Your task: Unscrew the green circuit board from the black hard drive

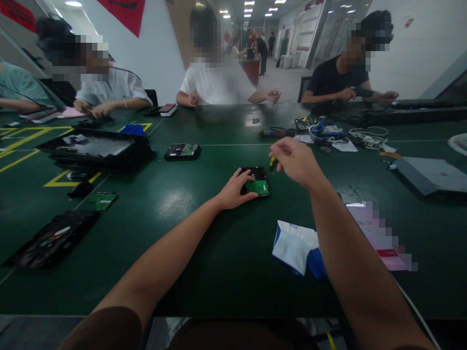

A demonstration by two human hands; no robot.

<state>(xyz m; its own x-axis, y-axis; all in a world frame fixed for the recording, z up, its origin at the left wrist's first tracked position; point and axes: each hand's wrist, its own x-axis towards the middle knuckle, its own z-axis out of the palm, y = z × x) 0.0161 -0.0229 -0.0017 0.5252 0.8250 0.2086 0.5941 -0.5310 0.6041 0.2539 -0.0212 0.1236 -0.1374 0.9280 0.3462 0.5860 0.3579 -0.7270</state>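
Observation:
A black hard drive (254,174) with a green circuit board (257,187) facing up lies flat on the green table. My left hand (239,189) grips its left side, thumb along the near edge and fingers spread over the top. Just right of the drive and above the table, my right hand (294,160) is closed around a screwdriver (273,163) with a yellow and black handle. The screwdriver points down, apart from the drive; its tip is too small to make out.
Nearer me lie white-and-blue gloves (295,245) and a partly blurred pink sheet (379,238). A second hard drive (182,151), black trays (98,146), a loose circuit board (102,200) and a black panel (54,238) sit left. Right are cables (368,137) and a grey metal case (434,174). Several people sit opposite.

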